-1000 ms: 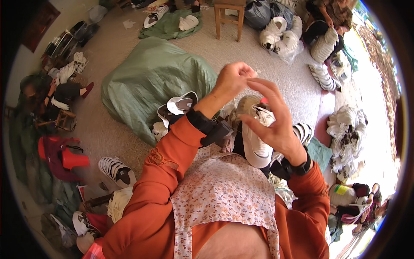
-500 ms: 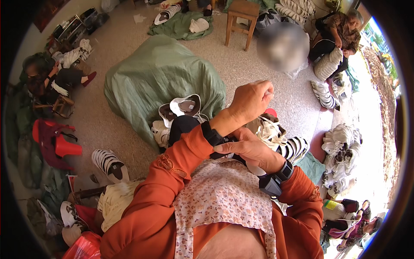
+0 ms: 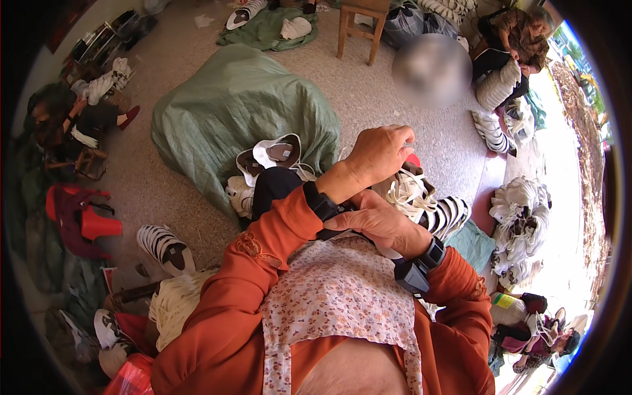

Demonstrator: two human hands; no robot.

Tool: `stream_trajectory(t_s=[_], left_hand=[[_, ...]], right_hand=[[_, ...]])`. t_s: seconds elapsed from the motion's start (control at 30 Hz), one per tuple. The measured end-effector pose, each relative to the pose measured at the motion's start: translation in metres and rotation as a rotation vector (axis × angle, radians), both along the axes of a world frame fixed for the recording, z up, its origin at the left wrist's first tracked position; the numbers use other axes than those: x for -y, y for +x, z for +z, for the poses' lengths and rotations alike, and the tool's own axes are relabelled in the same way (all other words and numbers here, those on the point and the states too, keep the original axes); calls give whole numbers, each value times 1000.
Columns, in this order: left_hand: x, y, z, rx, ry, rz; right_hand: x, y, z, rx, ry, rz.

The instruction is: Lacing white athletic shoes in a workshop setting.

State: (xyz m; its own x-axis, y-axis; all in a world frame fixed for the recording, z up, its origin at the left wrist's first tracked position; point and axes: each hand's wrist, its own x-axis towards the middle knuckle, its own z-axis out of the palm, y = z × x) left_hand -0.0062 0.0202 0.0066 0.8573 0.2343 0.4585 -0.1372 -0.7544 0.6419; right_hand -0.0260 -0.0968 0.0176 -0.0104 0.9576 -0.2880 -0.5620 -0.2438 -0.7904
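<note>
My left hand (image 3: pixel 376 157) is raised in the middle of the view with its fingers curled in. Whether anything is inside them I cannot make out. A black wrist strap (image 3: pixel 320 203) circles my left wrist above the orange cuff. My right hand (image 3: pixel 382 222) reaches across just below, its thumb and fingers closed round the black device on that strap. A similar strap with a black box (image 3: pixel 413 276) sits on my right wrist. Under my hands lies a flowered apron (image 3: pixel 342 283). White shoes with loose laces (image 3: pixel 409 195) are just beyond my right hand.
A large green sack (image 3: pixel 243 105) stands ahead, with white shoes (image 3: pixel 276 153) against it. A striped shoe (image 3: pixel 164 250) and a red stool (image 3: pixel 99 222) are to the left. White shoes are heaped (image 3: pixel 520 224) at the right. A wooden stool (image 3: pixel 362 20) stands far off. Other people sit around handling shoes.
The view has shifted slightly, so the surroundings sit a little higher and further left. My hands keep nearly the same pose, the right still at the left wrist.
</note>
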Motion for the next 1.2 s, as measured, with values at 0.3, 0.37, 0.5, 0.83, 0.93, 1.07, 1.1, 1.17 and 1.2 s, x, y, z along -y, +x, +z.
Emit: stream_trajectory(t_s=[0.3, 0.37, 0.5, 0.83, 0.93, 1.07, 1.1, 1.17, 1.2], left_hand=[[4, 3, -6, -27, 11, -40], [4, 3, -6, -37, 14, -38], [3, 3, -6, -41, -3, -43], [-22, -19, 37, 247, -297, 37], [-5, -28, 58, 350, 62, -112], [41, -21, 63, 393, 280, -451], [47, -23, 62, 390, 270, -497], [58, -30, 56, 370, 270, -542], [64, -36, 51, 188, 95, -526]], right_hand=[[4, 0, -3, -43, 0, -21], [3, 0, -3, -29, -30, -22], [2, -1, 0, -70, -60, -6], [10, 58, -1, -176, 93, -299], [13, 103, -1, -127, 229, -622], [14, 129, 2, -644, 242, -776], [17, 134, 4, -632, 263, -776], [23, 143, 6, -639, 399, -932], [24, 147, 5, -636, 367, -986]])
